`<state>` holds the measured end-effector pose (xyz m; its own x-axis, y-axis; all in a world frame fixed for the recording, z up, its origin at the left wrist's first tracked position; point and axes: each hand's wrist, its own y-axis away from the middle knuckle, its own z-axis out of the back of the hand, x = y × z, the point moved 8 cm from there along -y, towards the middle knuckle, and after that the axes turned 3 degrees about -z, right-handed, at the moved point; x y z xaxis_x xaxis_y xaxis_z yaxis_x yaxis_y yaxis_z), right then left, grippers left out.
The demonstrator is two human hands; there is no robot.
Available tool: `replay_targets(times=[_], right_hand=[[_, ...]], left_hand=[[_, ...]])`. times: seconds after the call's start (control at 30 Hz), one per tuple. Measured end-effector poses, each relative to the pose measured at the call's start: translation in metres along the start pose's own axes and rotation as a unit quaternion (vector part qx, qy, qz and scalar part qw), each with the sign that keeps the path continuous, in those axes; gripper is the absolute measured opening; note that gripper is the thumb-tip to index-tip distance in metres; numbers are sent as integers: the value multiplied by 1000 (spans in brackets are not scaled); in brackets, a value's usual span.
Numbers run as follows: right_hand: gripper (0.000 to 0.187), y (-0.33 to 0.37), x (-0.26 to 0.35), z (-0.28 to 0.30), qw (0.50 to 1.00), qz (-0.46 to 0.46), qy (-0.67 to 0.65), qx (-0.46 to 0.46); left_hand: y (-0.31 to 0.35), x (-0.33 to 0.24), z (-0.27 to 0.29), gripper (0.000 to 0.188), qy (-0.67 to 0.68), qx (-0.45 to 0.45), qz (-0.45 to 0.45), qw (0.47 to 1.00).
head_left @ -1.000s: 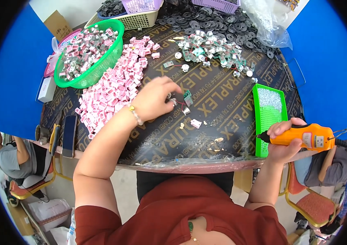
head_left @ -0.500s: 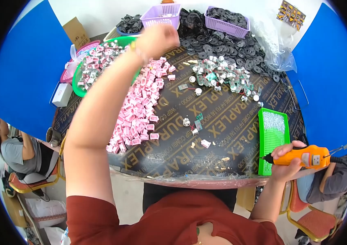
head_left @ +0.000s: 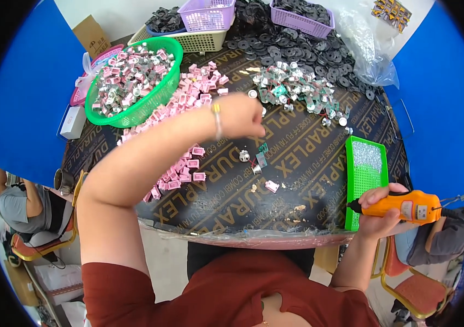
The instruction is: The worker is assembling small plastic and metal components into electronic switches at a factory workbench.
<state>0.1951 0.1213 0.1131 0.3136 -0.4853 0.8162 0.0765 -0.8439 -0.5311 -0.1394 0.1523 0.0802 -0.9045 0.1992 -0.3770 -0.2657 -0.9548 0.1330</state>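
My right hand [head_left: 380, 210] is wrapped around an orange electric screwdriver [head_left: 406, 208], its black tip pointing left over the green tray [head_left: 350, 188] of small silvery screws [head_left: 366, 157]. Above the middle of the table hangs my left hand [head_left: 241, 115], fingers curled together and pointing down. Whatever may be between them is hidden. Below it lie a small silvery part with wires and a green board [head_left: 259, 161], a round silvery piece [head_left: 244, 156] and a single pink plastic housing [head_left: 272, 186]. Many more pink housings [head_left: 188, 163] are heaped under and beside my left forearm.
A green basket [head_left: 177, 60] of pink-and-silver assemblies stands at the far left. Wired parts [head_left: 297, 92] are piled at centre back, before a heap of black discs [head_left: 330, 68]. Purple baskets [head_left: 301, 25] line the back. Blue panels [head_left: 439, 103] flank the table; seated people show at both sides.
My left hand has come back from beside the purple basket at the rear to the middle of the table. My right hand keeps the screwdriver in nearly the same place.
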Motion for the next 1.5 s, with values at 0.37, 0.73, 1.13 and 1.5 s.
replay_targets(times=[0.37, 0.73, 1.13, 1.5], right_hand=[[65, 5, -1, -5, 1000, -7, 3, 4], [63, 13, 6, -5, 1000, -10, -9, 9], [65, 17, 12, 2, 1000, -14, -18, 9], [48, -27, 0, 67, 996, 20, 47, -79]], left_hand=[[34, -17, -24, 7, 186, -253, -39, 949], [75, -22, -23, 17, 143, -237, -14, 961], [75, -59, -80, 23, 574, -148, -7, 805], [86, -73, -79, 16, 253, -301, 28, 919]])
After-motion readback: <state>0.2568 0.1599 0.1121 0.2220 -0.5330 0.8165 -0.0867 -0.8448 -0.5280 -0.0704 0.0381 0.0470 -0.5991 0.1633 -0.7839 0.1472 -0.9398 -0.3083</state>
